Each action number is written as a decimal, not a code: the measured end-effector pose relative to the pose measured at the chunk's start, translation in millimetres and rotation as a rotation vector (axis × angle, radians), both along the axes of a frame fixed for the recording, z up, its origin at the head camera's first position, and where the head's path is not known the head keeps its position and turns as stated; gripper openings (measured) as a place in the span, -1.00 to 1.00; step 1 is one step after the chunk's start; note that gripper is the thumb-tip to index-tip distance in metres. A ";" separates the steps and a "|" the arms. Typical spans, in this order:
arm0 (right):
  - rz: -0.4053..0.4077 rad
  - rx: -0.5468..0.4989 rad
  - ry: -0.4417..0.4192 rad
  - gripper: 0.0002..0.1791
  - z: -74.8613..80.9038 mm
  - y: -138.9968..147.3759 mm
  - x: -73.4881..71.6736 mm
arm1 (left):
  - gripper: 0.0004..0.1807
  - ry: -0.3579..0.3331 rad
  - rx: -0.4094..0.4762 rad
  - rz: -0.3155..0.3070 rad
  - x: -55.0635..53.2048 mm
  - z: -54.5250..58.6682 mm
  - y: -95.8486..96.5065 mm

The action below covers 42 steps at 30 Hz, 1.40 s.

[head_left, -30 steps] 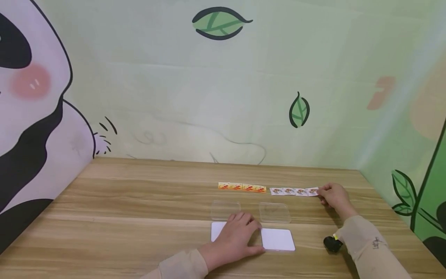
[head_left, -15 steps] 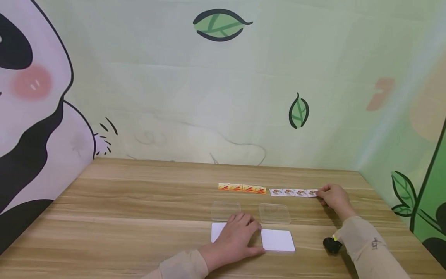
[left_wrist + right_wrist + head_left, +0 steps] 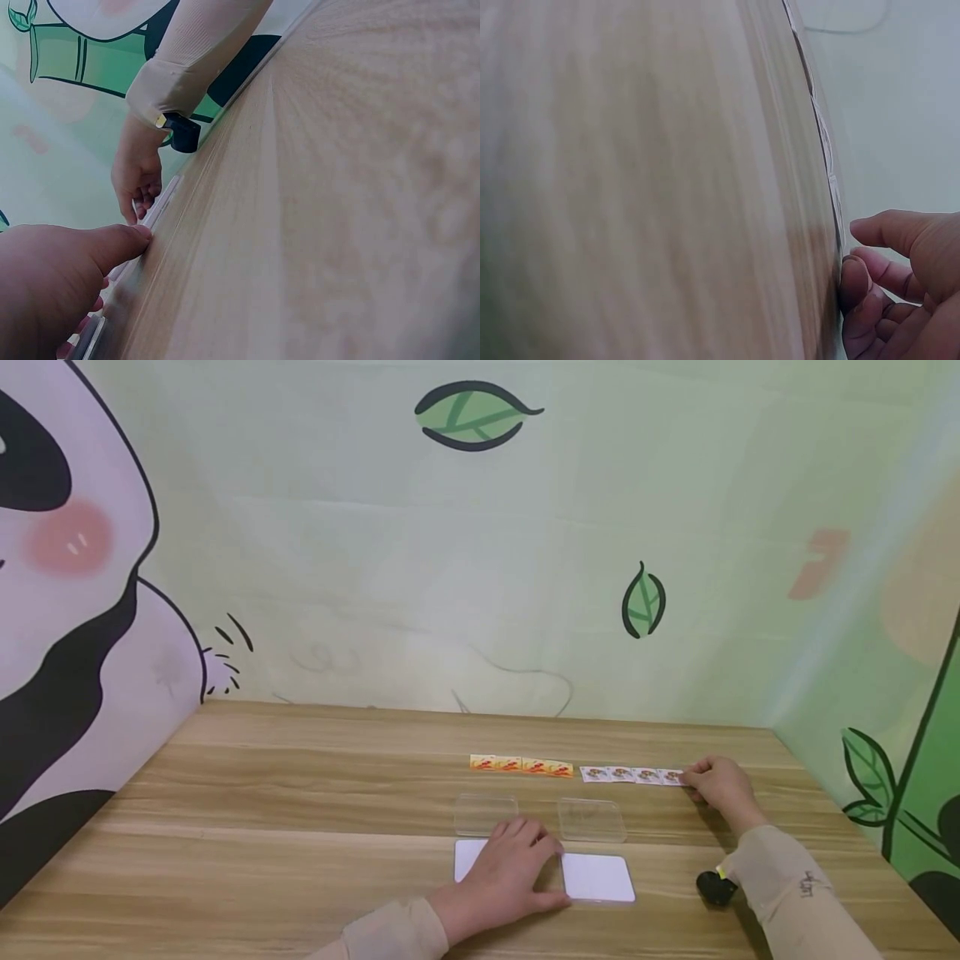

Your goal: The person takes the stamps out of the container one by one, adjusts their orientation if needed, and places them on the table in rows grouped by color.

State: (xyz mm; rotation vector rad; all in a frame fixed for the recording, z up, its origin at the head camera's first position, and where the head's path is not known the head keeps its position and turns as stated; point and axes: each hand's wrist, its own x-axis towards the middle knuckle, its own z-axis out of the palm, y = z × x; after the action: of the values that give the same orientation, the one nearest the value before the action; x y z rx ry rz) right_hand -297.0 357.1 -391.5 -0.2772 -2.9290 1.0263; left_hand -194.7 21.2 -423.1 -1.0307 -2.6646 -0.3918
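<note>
In the head view my left hand (image 3: 504,870) lies over a white rounded rectangle (image 3: 469,853), hiding most of it. Its thumb and index finger reach the left corners of a second white rounded rectangle (image 3: 598,877). The left wrist view shows that thumb (image 3: 127,244) stretched along a thin edge. My right hand (image 3: 718,785) pinches the right end of a row of small white picture cards (image 3: 621,774); the right wrist view has its thumb and fingertips (image 3: 856,277) at the row's end. Left of this row lies a row of yellow-and-red picture cards (image 3: 521,765).
Two clear plastic rectangles (image 3: 486,814) lie on the wooden table (image 3: 300,793) between the white ones and the card rows. A black wrist camera (image 3: 716,887) sits under the right sleeve. Behind the table stands a painted wall (image 3: 360,568).
My right fingertips have shifted slightly left over the end of the white picture-card row. My left hand has stayed in place.
</note>
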 end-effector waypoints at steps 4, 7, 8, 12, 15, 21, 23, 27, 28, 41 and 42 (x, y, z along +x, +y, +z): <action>0.004 0.011 0.000 -0.69 0.4 0.1 0.2 | -0.47 0.003 -0.002 -0.001 0.0 0.1 -0.1; 0.007 0.011 0.004 -0.68 0.3 0.4 0.4 | -0.47 0.006 -0.001 -0.003 0.1 0.3 0.0; 0.007 0.010 0.006 -0.68 0.1 0.6 0.4 | -0.47 0.005 0.000 -0.003 0.1 0.4 0.0; 0.005 0.005 0.009 -0.68 0.0 1.6 0.8 | -0.47 -0.002 0.002 -0.004 0.1 0.3 -0.2; 0.004 -0.001 0.007 -0.67 0.2 2.4 1.6 | -0.47 -0.009 0.000 -0.002 -0.1 0.2 -0.3; 0.009 -0.014 0.023 -0.66 1.3 4.1 5.1 | -0.49 -0.012 -0.002 0.000 -0.9 0.1 -0.7; 0.011 -0.017 0.030 -0.66 1.7 4.4 6.4 | -0.49 -0.008 -0.002 -0.003 -1.0 0.0 -1.0; 0.009 -0.029 0.037 -0.65 1.9 4.5 8.6 | -0.49 -0.007 -0.004 -0.003 -1.0 0.0 -0.8; 0.009 -0.031 0.039 -0.65 2.2 4.7 9.1 | -0.49 -0.005 -0.005 -0.005 -0.9 0.3 -0.5; 0.019 -0.051 0.055 -0.64 2.0 6.6 16.2 | -0.47 -0.015 -0.029 0.005 -1.7 1.9 0.4; 0.022 -0.053 0.059 -0.64 2.2 6.2 16.8 | -0.47 -0.013 -0.029 0.006 -1.6 2.1 0.2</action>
State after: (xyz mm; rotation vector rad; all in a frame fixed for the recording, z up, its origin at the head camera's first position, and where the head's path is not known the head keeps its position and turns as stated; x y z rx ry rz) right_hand -280.3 363.3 -389.3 -0.2131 -2.8620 1.0960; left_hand -196.3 21.4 -421.0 -1.0325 -2.6919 -0.3605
